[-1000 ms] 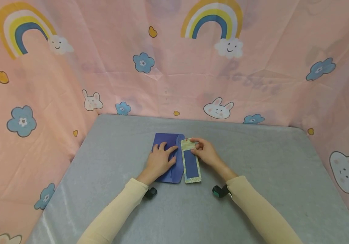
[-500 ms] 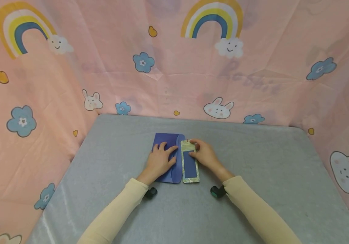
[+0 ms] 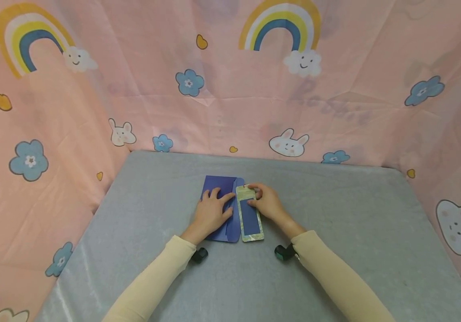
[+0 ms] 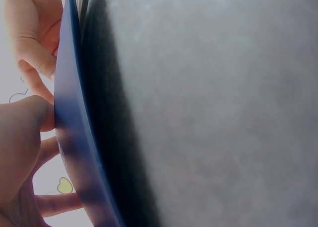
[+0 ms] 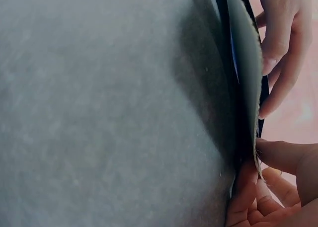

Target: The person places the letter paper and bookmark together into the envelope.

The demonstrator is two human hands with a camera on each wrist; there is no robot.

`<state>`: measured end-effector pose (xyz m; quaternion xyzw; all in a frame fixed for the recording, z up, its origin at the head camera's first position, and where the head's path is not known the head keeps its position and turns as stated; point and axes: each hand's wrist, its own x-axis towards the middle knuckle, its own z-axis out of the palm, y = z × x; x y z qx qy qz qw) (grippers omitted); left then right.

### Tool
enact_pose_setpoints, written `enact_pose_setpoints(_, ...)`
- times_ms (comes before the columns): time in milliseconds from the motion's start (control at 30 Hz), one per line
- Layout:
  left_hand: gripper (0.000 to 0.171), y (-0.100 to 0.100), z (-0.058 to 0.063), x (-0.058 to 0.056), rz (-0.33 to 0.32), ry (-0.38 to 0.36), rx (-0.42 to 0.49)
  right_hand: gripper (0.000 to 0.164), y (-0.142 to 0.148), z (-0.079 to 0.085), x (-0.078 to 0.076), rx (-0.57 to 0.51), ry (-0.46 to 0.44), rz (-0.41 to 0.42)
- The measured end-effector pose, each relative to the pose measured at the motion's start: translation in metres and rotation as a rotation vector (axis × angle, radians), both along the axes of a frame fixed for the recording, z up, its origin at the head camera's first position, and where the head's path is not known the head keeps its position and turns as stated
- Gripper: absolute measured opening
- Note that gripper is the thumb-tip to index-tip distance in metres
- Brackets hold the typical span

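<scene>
A blue-violet envelope (image 3: 219, 182) lies on the table with its flap (image 3: 234, 230) folded out to the right. My left hand (image 3: 209, 212) rests on it, fingers spread and straight. Just right of it, my right hand (image 3: 270, 203) pinches a narrow card (image 3: 250, 223) with a yellow-green patterned border and a dark blue panel. The card's left edge overlaps the flap in the head view. In the right wrist view the thumb is on one face of the card (image 5: 247, 73) and fingers are behind it. The left wrist view shows the envelope (image 4: 74, 98) edge-on.
A grey cloth covers the table (image 3: 335, 250). Pink curtains (image 3: 230, 116) with rainbows, flowers and rabbits hang behind and at both sides. Small black devices sit at both wrists, one near the left cuff (image 3: 200, 255) and one near the right cuff (image 3: 284, 253).
My right hand and the card have shifted slightly left, bringing the card over the flap's edge. The left hand and the envelope have stayed in place.
</scene>
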<state>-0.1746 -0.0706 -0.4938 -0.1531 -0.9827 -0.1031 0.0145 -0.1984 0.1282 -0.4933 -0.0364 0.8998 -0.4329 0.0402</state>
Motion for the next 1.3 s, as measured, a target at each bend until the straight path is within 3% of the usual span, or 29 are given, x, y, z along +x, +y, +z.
enact_pose_setpoints(400,0.047,0.000,0.001,0.000,0.000,0.013,0.001,0.049,-0.012,-0.002,-0.003,-0.018,0.019,0.019)
enact_pose_setpoints(700,0.047,0.000,0.000,0.000,-0.004,0.015,0.009,0.070,-0.022,-0.004,-0.005,0.021,0.038,-0.025)
enact_pose_setpoints(1300,0.048,0.000,0.000,0.000,0.006,0.018,0.028,0.062,-0.037,-0.002,-0.002,0.029,0.048,-0.060)
